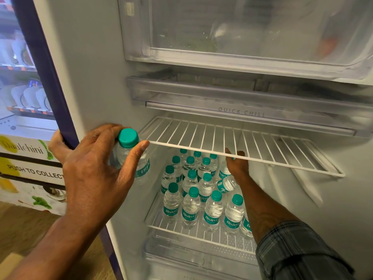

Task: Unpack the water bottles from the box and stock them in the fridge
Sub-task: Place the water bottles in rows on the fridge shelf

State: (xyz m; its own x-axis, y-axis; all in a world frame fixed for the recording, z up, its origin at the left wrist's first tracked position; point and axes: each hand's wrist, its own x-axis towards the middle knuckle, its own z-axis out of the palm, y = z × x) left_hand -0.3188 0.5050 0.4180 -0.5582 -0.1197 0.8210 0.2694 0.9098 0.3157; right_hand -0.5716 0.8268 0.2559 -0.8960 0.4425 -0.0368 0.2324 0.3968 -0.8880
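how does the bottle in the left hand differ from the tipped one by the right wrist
The held bottle is roughly upright; the tipped bottle lies slanted. The left hand grips the held bottle outside, by the upper wire shelf; the tipped bottle is in on the lower shelf. The held bottle's green cap shows; the tipped bottle's does not. Both are clear with green Bisleri labels.

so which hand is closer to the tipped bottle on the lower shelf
Right. The right hand is inside the fridge, just above the tilted bottle; the left hand is out at the left front edge, gripping a second bottle.
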